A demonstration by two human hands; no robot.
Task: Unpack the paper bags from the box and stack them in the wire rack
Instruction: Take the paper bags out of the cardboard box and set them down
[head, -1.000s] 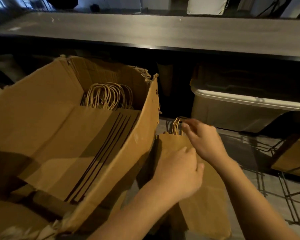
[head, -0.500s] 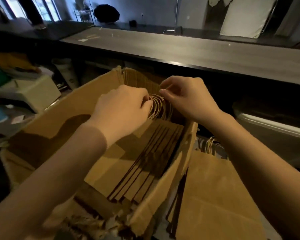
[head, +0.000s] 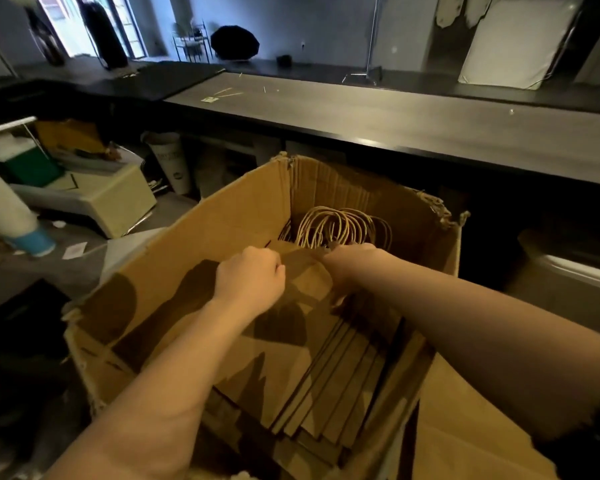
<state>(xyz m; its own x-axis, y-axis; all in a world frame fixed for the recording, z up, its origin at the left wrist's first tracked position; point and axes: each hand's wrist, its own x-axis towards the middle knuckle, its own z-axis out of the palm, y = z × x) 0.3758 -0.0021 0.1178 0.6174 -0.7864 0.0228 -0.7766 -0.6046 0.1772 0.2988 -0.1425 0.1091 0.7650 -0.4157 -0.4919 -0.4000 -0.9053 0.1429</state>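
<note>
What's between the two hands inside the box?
Head view: the top edge of a brown paper bag spans from left hand to right hand.

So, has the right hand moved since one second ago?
Yes. The right hand went left across the wall of the box: before outside it, now inside, gripping paper bags.

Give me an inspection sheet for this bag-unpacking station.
Surface: dark counter behind the box, small scraps on it.
Job's things: open cardboard box holding flat paper bags, handles at far end; loose bags outside, right; wire rack not seen.
Clutter: white roll, beige box, cup stack, all left.
Grippers: left hand and right hand both grip bag tops inside the box.
Cables: nothing seen.
Surroundings: grey bin right; dim room, windows far left.
</note>
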